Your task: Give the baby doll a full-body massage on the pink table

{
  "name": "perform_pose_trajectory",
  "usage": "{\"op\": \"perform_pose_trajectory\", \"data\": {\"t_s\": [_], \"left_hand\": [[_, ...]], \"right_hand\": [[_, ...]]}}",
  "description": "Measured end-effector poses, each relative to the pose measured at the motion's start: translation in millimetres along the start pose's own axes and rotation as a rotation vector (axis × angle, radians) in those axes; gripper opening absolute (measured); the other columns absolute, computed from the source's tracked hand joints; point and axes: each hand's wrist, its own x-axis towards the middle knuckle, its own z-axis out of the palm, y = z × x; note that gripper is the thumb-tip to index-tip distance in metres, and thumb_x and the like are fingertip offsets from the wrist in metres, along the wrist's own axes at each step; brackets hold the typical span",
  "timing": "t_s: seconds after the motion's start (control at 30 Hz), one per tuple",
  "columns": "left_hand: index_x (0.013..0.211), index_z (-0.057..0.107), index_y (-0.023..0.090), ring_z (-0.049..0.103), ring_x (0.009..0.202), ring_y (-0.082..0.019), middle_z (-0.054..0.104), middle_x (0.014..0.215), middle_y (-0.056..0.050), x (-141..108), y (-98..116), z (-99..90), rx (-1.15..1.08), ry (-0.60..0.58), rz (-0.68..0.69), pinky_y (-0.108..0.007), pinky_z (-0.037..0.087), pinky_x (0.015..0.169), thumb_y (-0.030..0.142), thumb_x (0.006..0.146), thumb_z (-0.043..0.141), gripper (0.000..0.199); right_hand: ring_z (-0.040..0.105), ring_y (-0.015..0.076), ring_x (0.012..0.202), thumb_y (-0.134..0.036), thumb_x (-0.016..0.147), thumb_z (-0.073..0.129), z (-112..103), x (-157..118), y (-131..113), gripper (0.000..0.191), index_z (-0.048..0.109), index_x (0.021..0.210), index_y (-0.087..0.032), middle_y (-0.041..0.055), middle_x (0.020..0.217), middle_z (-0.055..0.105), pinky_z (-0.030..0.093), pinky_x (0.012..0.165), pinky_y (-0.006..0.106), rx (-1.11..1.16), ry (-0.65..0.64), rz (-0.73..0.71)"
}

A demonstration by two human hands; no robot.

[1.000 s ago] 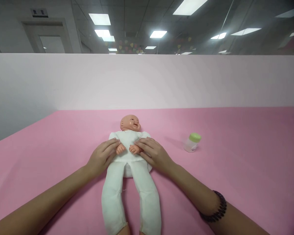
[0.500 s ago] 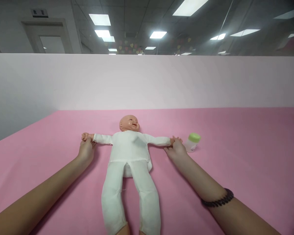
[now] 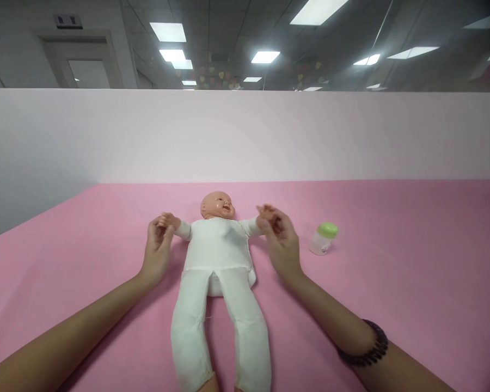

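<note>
A baby doll (image 3: 217,245) with a white cloth body lies on its back on the pink surface (image 3: 392,283), head away from me. On the left of the view, my left hand (image 3: 158,250) is closed round one hand of the doll. My right hand (image 3: 283,239) grips the doll's other hand, which is raised beside its shoulder. Both doll arms are bent or lifted, so their sleeves look short. To the right of my right hand stands a small clear bottle (image 3: 322,243) with a green cap, touched by neither hand.
Behind the pink surface runs a low white wall (image 3: 245,136). Beyond it are a door (image 3: 87,71) at the far left and a dark ceiling with bright light panels (image 3: 167,32). A black coiled band (image 3: 369,348) circles my right forearm.
Both my hands have moved inward and up with the doll's hands. The doll's arms were stretched out sideways before and are now drawn in. The bottle stays in place.
</note>
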Motion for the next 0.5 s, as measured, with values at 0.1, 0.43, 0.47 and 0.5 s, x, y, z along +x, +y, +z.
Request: {"op": "perform_pose_trajectory", "data": {"t_s": [0.1,0.43,0.47,0.5], "left_hand": [[0.124,0.055,0.027,0.057,0.122,-0.021,0.061,0.128,-0.006,-15,8,2.7,0.240,-0.324,0.249,-0.039,0.047,0.106,0.035,0.096,0.055,0.029],[0.130,0.052,0.026,0.057,0.123,-0.022,0.060,0.131,-0.008,-15,-1,-1.1,0.382,-0.360,0.311,-0.042,0.046,0.106,0.037,0.098,0.050,0.033],[0.128,0.051,0.025,0.057,0.121,-0.022,0.060,0.129,-0.009,-12,-2,-0.5,0.316,-0.276,0.255,-0.042,0.047,0.105,0.040,0.099,0.048,0.033],[0.125,0.049,0.025,0.057,0.121,-0.022,0.059,0.128,-0.009,-9,-3,-0.3,0.249,-0.182,0.198,-0.041,0.048,0.104,0.043,0.099,0.047,0.032]], "right_hand": [[0.062,0.0235,0.122,-0.026,0.095,0.056,5,-13,0,0.033,0.058,0.129,-0.024,0.0089,0.128,0.067,0.049,0.107,0.046,-0.241,-0.375,-0.285],[0.063,0.0226,0.119,-0.023,0.096,0.054,5,-15,-2,0.033,0.058,0.128,-0.025,0.0077,0.124,0.069,0.051,0.105,0.046,-0.297,-0.440,-0.295],[0.064,0.0222,0.117,-0.026,0.095,0.056,6,-13,-5,0.031,0.059,0.126,-0.025,0.0076,0.124,0.069,0.052,0.104,0.045,-0.221,-0.352,-0.212],[0.064,0.0219,0.117,-0.029,0.094,0.059,6,-10,-7,0.030,0.059,0.124,-0.025,0.0077,0.125,0.068,0.051,0.105,0.044,-0.140,-0.250,-0.134]]}}
